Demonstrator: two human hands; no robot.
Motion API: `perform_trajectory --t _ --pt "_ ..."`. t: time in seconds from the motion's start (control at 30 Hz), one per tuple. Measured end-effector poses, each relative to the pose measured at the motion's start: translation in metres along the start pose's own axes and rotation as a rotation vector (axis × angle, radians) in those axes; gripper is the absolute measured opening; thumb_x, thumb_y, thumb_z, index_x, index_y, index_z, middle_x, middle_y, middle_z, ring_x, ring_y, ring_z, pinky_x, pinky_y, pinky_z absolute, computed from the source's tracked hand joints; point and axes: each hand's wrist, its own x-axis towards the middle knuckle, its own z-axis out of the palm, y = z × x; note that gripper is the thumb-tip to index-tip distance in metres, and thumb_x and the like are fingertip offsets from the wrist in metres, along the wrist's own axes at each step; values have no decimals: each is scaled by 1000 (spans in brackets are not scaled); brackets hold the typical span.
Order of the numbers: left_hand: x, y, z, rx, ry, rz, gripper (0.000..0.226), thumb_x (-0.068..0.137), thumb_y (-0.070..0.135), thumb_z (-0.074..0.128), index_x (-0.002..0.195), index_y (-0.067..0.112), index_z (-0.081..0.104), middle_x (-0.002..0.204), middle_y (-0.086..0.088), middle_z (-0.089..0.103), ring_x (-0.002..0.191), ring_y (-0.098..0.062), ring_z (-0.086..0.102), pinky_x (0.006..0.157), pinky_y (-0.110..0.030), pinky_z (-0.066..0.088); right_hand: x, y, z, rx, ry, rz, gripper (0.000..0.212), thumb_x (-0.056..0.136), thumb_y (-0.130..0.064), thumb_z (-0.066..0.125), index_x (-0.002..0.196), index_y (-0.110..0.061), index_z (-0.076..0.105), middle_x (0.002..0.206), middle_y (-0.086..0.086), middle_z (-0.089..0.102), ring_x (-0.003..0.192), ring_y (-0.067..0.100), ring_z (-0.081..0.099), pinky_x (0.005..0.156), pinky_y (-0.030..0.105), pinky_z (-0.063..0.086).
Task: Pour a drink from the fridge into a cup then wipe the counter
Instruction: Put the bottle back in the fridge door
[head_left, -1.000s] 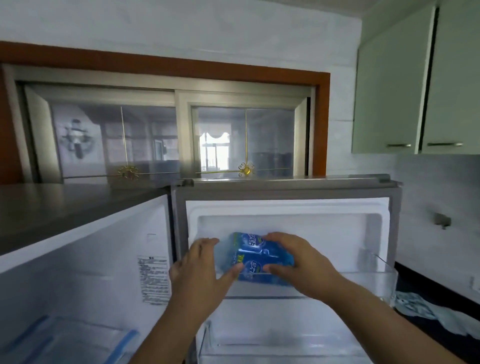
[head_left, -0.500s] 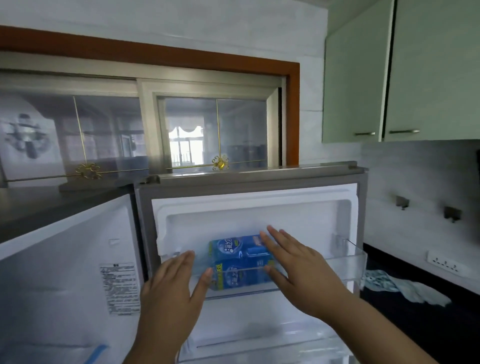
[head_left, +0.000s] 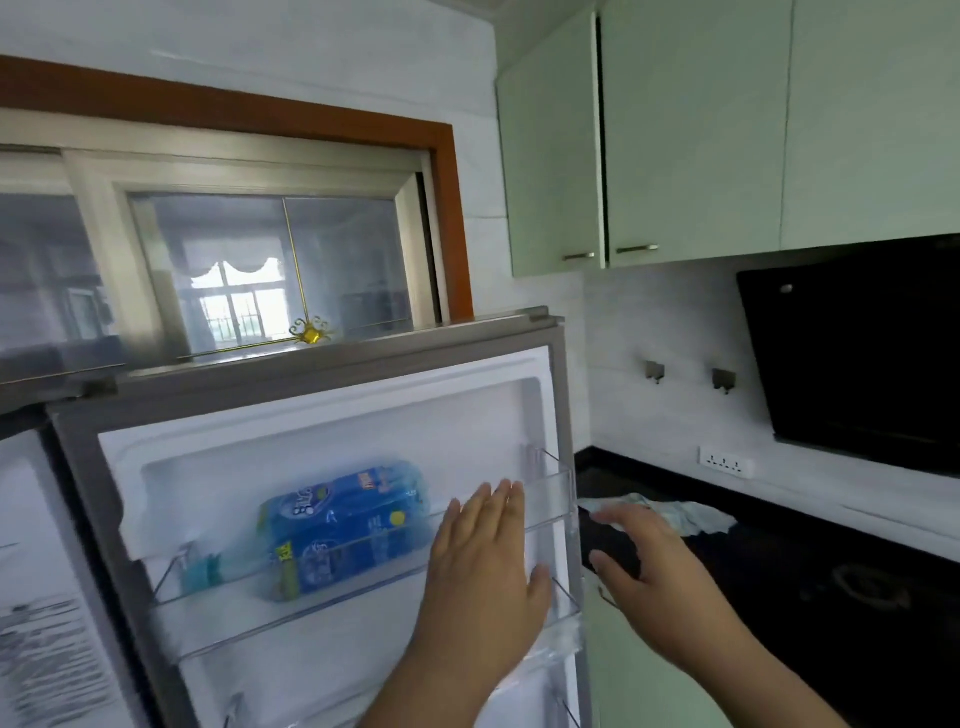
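Fridge door (head_left: 332, 436) stands open, inner side facing the camera, w/ clear plastic shelves across it. Blue drink pack (head_left: 343, 530) sits in the upper door shelf (head_left: 545, 499), lying on its side, left of centre; label blurred, can't read it. A small teal item is just left of it in the same shelf, too blurry to name.

Left hand (head_left: 483, 587) is up in front of the door, fingers straight and together, palm toward the shelf, holding nothing. It's just right of the drink pack; can't tell if the fingertips touch the shelf rail. Right hand (head_left: 654, 566) is out past the door's right edge, over the black counter (head_left: 810, 587), fingers spread and only loosely bent, thumb apart, empty too.

On the counter, a crumpled pale cloth (head_left: 670, 512) lies near the fridge door, just beyond the right hand's fingers. White wall socket (head_left: 724, 461) on the tiled wall above it, two small metal hooks higher up. Black range hood (head_left: 857, 353) at right, pale green cupboards (head_left: 691, 130) overhead. Window w/ wood frame (head_left: 291, 270) behind the fridge top.
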Motion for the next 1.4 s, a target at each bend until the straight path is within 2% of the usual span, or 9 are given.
perform_trajectory --t 0.07,0.33,0.5,0.8,0.93,1.1,1.23,1.3,1.4 --pt "4 10 22 85 13 15 76 86 47 70 152 15 53 159 -8 52 145 -32 51 125 -45 15 -2 11 -13 14 -67 68 33 99 -36 66 131 -39 59 128 -24 54 123 0 53 102 22 46" --pt "10 19 46 226 218 -124 70 88 37 75 151 15 55 139 -9 59 130 -34 57 124 -54 34 -3 52 -53 51 -195 116 35 102 -39 63 137 -38 57 137 -19 56 125 -1 53 100 19 43" --pt "-7 36 43 173 369 -166 61 84 20 77 142 15 58 133 -6 59 127 -29 55 123 -55 35 8 59 -68 103 -264 67 38 104 -36 61 141 -32 55 136 -14 56 119 0 56 90 13 43" --pt "-67 62 24 36 364 -359 71 84 15 76 146 29 45 149 4 50 149 -23 40 119 -47 43 25 13 -88 304 -339 -163 76 102 -51 56 166 -30 20 169 -12 27 154 9 29 120 26 27" --pt "-97 76 4 -1 445 -372 71 82 7 76 141 34 47 149 38 30 151 6 23 112 -33 46 19 -7 -92 410 -322 -227 98 86 -72 48 167 -29 14 171 -7 22 154 11 29 121 29 26" --pt "-144 79 -22 -48 515 -407 76 80 0 69 133 49 43 153 48 24 152 6 28 113 -14 34 7 -32 -106 479 -135 -298 88 85 -68 56 161 -34 25 161 -4 33 140 16 49 111 49 48" --pt "-190 80 -41 -70 566 -524 83 81 -7 62 132 56 41 158 34 35 149 0 40 107 -1 29 -24 -63 -113 603 -331 -372 53 83 -58 66 128 -55 39 118 -26 62 107 -4 63 98 42 58" --pt "-215 85 -54 -14 546 -586 89 84 -10 60 140 57 39 158 42 31 140 -4 51 107 -3 30 -49 -75 -111 609 -341 -419 55 74 -68 65 121 -65 36 111 -32 60 102 -3 64 91 35 58" --pt "-260 97 -72 31 472 -703 97 91 -3 57 150 66 24 156 48 23 139 6 45 108 -3 29 -84 -90 -95 554 -258 -507 79 70 -75 63 139 -44 38 102 -32 54 97 7 63 86 39 59"
